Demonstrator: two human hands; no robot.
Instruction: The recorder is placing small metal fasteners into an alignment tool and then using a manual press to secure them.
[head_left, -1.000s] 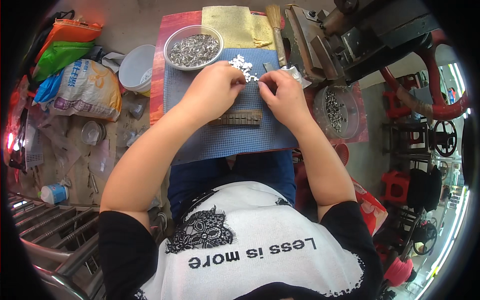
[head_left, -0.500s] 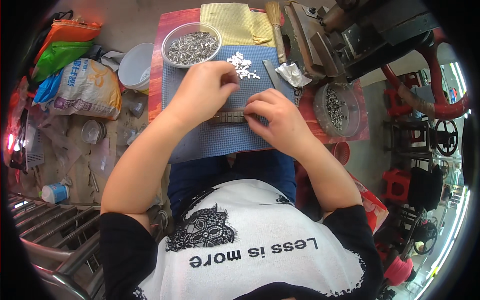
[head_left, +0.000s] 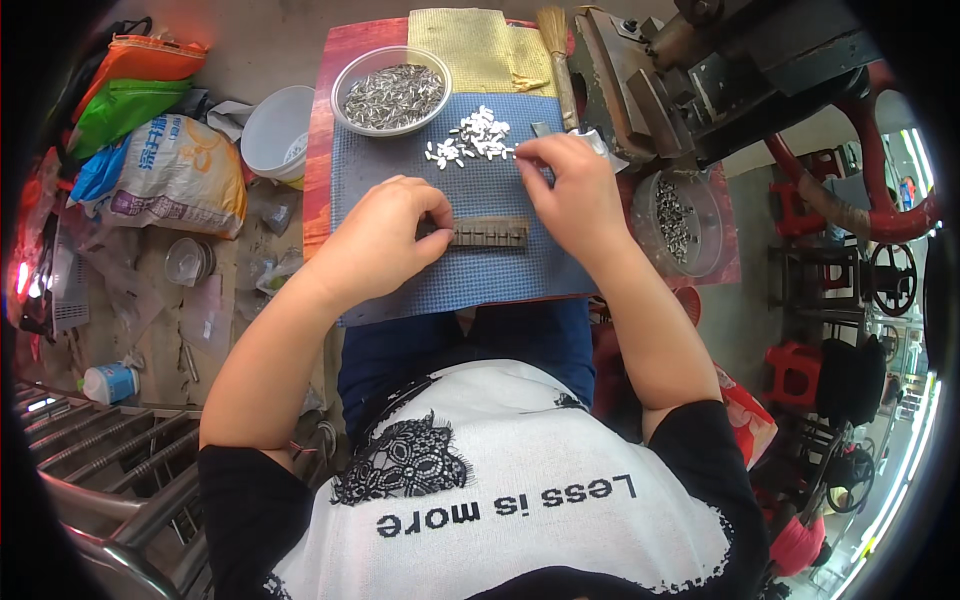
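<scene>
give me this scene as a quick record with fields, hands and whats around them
left hand: left hand rests on the slotted metal bar, fingers at its left end
right hand: right hand reaches to the pile of small white pieces, fingertips pinched at its right edge
work surface: blue mat
behind the mat: clear bowl of small metal parts, yellow cloth, brush
right side: round container of metal parts, dark metal machine
left side: white tub, printed sack

Left hand (head_left: pixel 385 235) steadies a slotted metal strip (head_left: pixel 489 233) — right hand (head_left: pixel 570 190) pinches at the small white pieces (head_left: pixel 470 137).
</scene>
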